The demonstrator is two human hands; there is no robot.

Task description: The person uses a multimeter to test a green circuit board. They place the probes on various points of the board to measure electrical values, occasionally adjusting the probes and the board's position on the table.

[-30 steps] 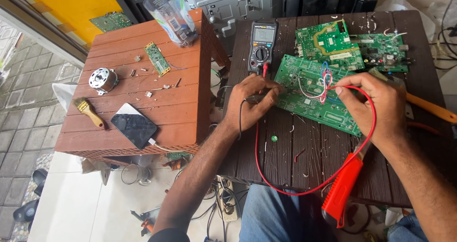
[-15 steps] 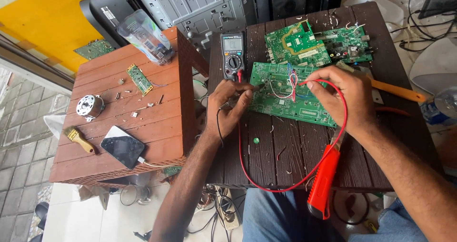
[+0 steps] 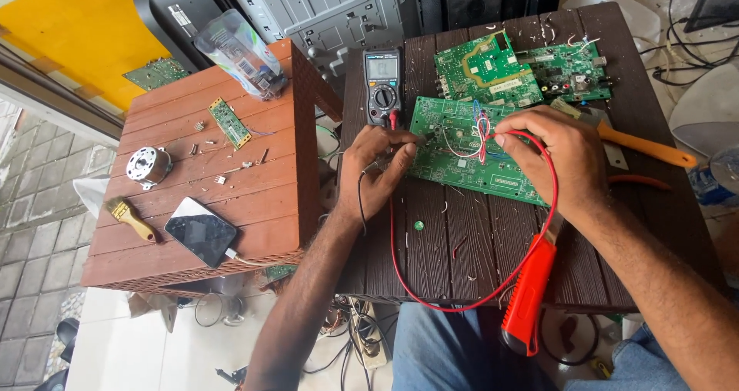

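Both hands are down on the green board (image 3: 462, 156) on the dark table (image 3: 431, 245). Left hand (image 3: 377, 168) pinches the black probe at its left edge; right hand (image 3: 550, 156) pinches the red lead (image 3: 462, 302) mid-board. Meter (image 3: 382, 87) sits just behind.

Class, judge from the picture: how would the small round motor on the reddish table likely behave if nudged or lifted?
The motor looks metal, so probably heavy for its size. It looks round, so a nudge might roll it across the slatted reddish table. It seems rigid, unlikely to flex.
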